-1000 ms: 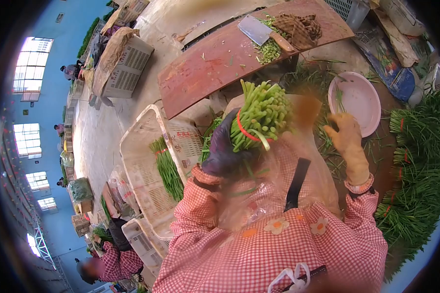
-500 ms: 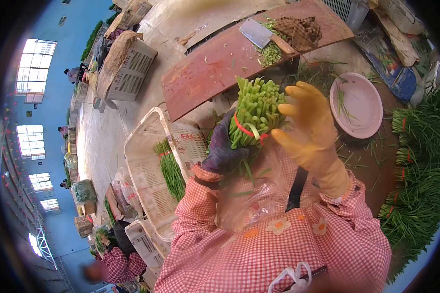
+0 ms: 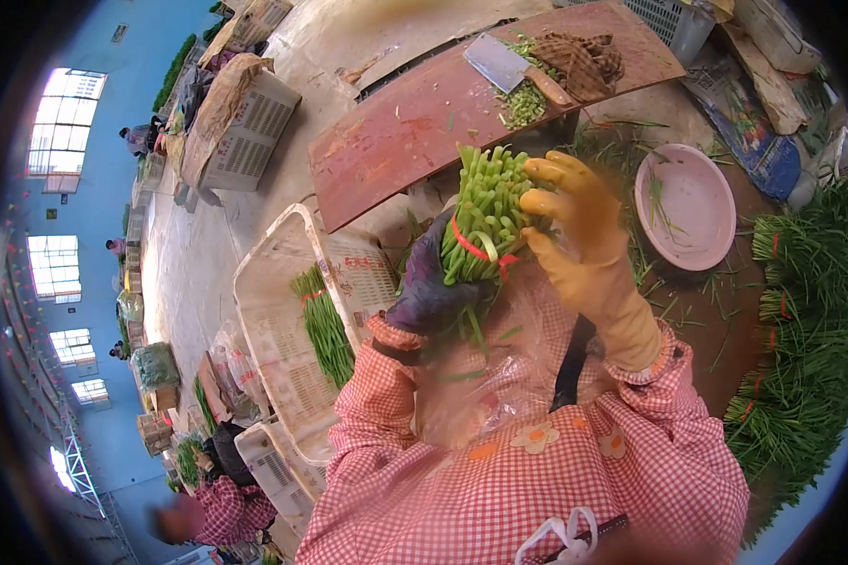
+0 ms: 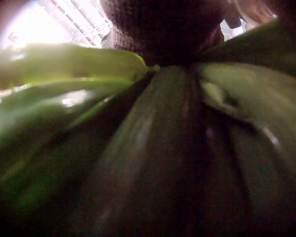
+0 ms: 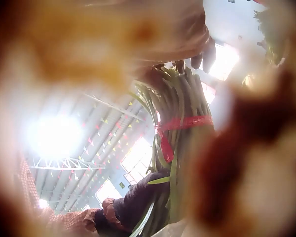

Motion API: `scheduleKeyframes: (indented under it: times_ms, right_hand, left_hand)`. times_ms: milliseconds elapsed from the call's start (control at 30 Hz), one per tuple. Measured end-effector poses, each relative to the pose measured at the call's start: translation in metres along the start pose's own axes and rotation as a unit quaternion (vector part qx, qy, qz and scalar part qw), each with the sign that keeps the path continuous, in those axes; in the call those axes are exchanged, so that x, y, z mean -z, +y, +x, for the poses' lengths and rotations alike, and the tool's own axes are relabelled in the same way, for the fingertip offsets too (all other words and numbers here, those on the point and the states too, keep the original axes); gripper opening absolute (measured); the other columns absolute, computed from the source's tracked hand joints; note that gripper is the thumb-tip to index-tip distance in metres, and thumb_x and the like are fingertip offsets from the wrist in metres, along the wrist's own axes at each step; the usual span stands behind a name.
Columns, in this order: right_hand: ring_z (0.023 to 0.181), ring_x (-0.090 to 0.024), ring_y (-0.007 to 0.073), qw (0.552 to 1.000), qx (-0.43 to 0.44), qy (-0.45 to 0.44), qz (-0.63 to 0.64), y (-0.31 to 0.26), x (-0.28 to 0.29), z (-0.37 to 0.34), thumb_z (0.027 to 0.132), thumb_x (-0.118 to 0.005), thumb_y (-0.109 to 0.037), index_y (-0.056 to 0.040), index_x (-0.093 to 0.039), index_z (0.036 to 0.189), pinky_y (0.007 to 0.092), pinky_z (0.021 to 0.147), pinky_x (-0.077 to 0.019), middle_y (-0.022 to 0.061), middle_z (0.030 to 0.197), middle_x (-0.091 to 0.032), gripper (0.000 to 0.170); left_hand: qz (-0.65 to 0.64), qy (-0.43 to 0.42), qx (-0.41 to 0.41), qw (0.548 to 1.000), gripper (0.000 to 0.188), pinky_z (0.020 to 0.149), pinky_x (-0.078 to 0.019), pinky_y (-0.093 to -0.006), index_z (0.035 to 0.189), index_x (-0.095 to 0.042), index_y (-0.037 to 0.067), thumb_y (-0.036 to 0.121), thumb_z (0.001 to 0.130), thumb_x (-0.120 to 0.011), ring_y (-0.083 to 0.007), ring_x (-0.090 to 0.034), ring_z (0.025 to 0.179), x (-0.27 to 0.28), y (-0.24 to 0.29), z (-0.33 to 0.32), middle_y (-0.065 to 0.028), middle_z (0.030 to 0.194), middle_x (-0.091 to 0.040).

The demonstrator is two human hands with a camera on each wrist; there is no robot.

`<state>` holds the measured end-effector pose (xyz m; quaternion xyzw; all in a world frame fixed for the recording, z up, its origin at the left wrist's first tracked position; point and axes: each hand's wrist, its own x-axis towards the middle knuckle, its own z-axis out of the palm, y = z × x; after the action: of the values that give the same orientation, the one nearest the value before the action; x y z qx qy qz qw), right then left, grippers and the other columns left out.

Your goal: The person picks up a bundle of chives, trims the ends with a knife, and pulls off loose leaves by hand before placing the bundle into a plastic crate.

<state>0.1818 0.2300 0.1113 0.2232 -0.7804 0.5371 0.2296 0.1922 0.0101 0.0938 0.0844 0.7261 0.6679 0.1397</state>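
A bundle of green stalks [image 3: 485, 202], tied with a red band, stands upright over the lap, cut ends on top. The left hand [image 3: 431, 282], in a dark purple glove, grips it from the left below the band. The right hand [image 3: 589, 245], in a yellow glove, has its bent fingers at the right side of the stalk tops. In the right wrist view the bundle [image 5: 180, 113] shows its red band, with the dark-gloved hand [image 5: 138, 200] around it lower down. Leaves [image 4: 148, 148] fill the left wrist view, close and dark.
A cleaver [image 3: 496, 63], chopped bits and a brown cloth [image 3: 579, 66] lie on a red board [image 3: 386, 141]. A pink basin [image 3: 685, 207] is at the right, tied bundles [image 3: 801, 358] beyond. At the left, a white crate [image 3: 278, 273] holds one bundle; a person [image 3: 221, 508] sits lower left.
The right hand has come from beside the basin to the bundle, its spread fingers now bent and closer to the stalk tops. The left hand still grips the bundle.
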Motion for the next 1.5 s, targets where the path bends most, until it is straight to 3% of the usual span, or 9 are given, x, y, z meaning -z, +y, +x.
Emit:
scheduleKeyframes:
  times_ms: [400,800,1033,1100,1200,1267,1367,1433,1500]
  right_hand:
    - [0.127,-0.05,0.0346,0.985,-0.061,-0.002,0.16,0.005,0.002,-0.001,0.073,-0.074,0.002,-0.0037,-0.063,0.089,0.043,0.106,-0.0401,0.0147,0.13,-0.059,0.021]
    - [0.125,-0.049,0.0399,0.998,-0.03,0.054,0.013,-0.005,-0.002,0.002,0.072,-0.07,0.001,-0.0051,-0.062,0.083,0.0469,0.105,-0.0409,0.014,0.125,-0.061,0.016]
    - [0.108,-0.064,0.0251,0.987,-0.026,0.127,0.097,-0.022,0.022,0.023,0.084,-0.064,0.004,0.0003,-0.065,0.092,0.037,0.094,-0.05,0.016,0.116,-0.066,0.01]
    - [0.104,-0.066,0.0235,0.952,-0.14,0.183,0.204,-0.043,0.05,0.025,0.092,-0.06,0.001,0.0029,-0.065,0.1,0.0336,0.089,-0.0527,0.0153,0.116,-0.066,0.01]
    - [0.101,-0.067,0.0245,0.951,-0.019,0.288,0.114,-0.02,0.104,0.016,0.097,-0.058,-0.009,0.0034,-0.065,0.107,0.0331,0.086,-0.0551,0.017,0.115,-0.067,0.017]
    - [0.101,-0.067,0.025,0.957,0.025,0.268,-0.111,-0.027,0.143,0.01,0.097,-0.058,-0.011,0.0012,-0.066,0.107,0.033,0.085,-0.0553,0.016,0.116,-0.067,0.018]
    - [0.1,-0.068,0.0214,0.824,-0.051,0.272,-0.495,-0.028,0.199,-0.009,0.097,-0.057,-0.013,-0.0028,-0.069,0.105,0.0285,0.083,-0.0543,0.0099,0.116,-0.068,0.017]
    - [0.104,-0.065,0.0199,0.793,-0.097,0.274,-0.536,-0.022,0.217,-0.023,0.097,-0.056,-0.009,-0.0041,-0.07,0.105,0.0278,0.086,-0.0523,0.0074,0.113,-0.067,0.017]
    - [0.106,-0.064,0.02,0.852,-0.137,0.234,-0.448,-0.02,0.212,-0.028,0.096,-0.056,-0.005,-0.0051,-0.069,0.107,0.0284,0.09,-0.0505,0.0068,0.11,-0.067,0.017]
  left_hand:
    - [0.008,-0.006,-0.002,1.0,0.089,0.102,-0.0473,-0.0341,0.139,-0.045,0.004,0.005,0.063,-0.089,-0.017,-0.056,0.119,0.003,-0.006,0.003,-0.0059,0.132,-0.058]
    - [0.014,0.009,0.02,1.0,0.089,0.108,-0.0413,-0.0344,0.142,-0.043,0.001,-0.003,0.062,-0.082,-0.0187,-0.052,0.124,-0.008,0.009,0.0,-0.0074,0.134,-0.056]
    - [0.003,0.003,0.008,1.0,0.089,0.107,-0.0417,-0.0349,0.143,-0.042,0.002,-0.002,0.063,-0.081,-0.0192,-0.053,0.123,-0.007,0.006,-0.001,-0.0082,0.133,-0.057]
    - [0.009,0.011,0.009,1.0,0.088,0.107,-0.0418,-0.0349,0.142,-0.043,0.002,-0.002,0.063,-0.081,-0.0192,-0.053,0.122,-0.008,0.01,-0.001,-0.0082,0.132,-0.058]
    - [0.021,-0.001,0.008,1.0,0.088,0.107,-0.0414,-0.0346,0.142,-0.044,0.002,-0.001,0.062,-0.082,-0.0191,-0.053,0.123,-0.004,0.01,0.0,-0.0083,0.131,-0.058]
    - [0.041,-0.004,-0.003,0.999,0.089,0.107,-0.0408,-0.0344,0.142,-0.044,0.002,0.0,0.061,-0.082,-0.0188,-0.053,0.123,0.0,0.003,0.001,-0.0083,0.132,-0.058]
    - [0.037,-0.006,-0.003,0.999,0.09,0.108,-0.0399,-0.0343,0.142,-0.044,0.002,0.0,0.061,-0.083,-0.0186,-0.052,0.124,0.003,-0.001,0.002,-0.008,0.133,-0.058]
    - [0.026,-0.011,0.009,1.0,0.091,0.108,-0.0393,-0.0341,0.142,-0.044,0.001,0.001,0.06,-0.083,-0.0186,-0.052,0.124,0.006,-0.002,0.001,-0.0079,0.134,-0.057]
    - [0.019,-0.022,0.024,0.999,0.091,0.109,-0.039,-0.034,0.142,-0.045,0.001,0.001,0.06,-0.084,-0.0187,-0.052,0.124,0.01,-0.002,0.001,-0.0078,0.135,-0.057]
